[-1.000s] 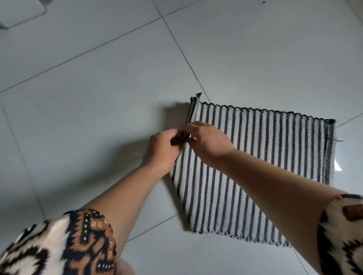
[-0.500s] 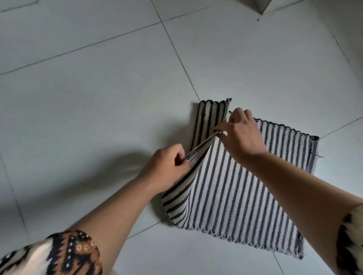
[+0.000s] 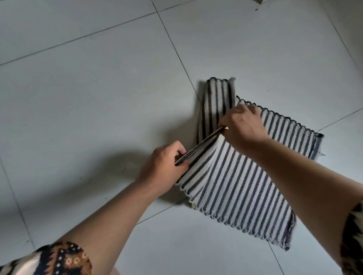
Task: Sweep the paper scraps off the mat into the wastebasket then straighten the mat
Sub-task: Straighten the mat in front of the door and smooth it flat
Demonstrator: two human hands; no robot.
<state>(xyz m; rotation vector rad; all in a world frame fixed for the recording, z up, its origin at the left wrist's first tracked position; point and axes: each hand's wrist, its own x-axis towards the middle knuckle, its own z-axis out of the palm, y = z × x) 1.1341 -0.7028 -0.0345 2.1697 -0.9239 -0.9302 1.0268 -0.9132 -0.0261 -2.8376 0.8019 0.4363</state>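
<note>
A black-and-white striped woven mat [image 3: 245, 186] lies on the tiled floor, folded over on itself. Its top layer is lifted along the left edge, and the lower layer [image 3: 216, 106] shows beneath at the far left. My left hand [image 3: 165, 166] pinches the raised edge near its lower end. My right hand [image 3: 243, 125] pinches the same edge farther up. The edge runs taut between the two hands. I see no paper scraps and no wastebasket.
Pale grey floor tiles [image 3: 98, 98] with thin grout lines surround the mat on all sides. A small corner of some pale object [image 3: 259, 1] shows at the top edge of the frame.
Both hands have lifted the mat's left edge and moved apart along it, opening the fold. The lower layer has come into sight, and the view has shifted.
</note>
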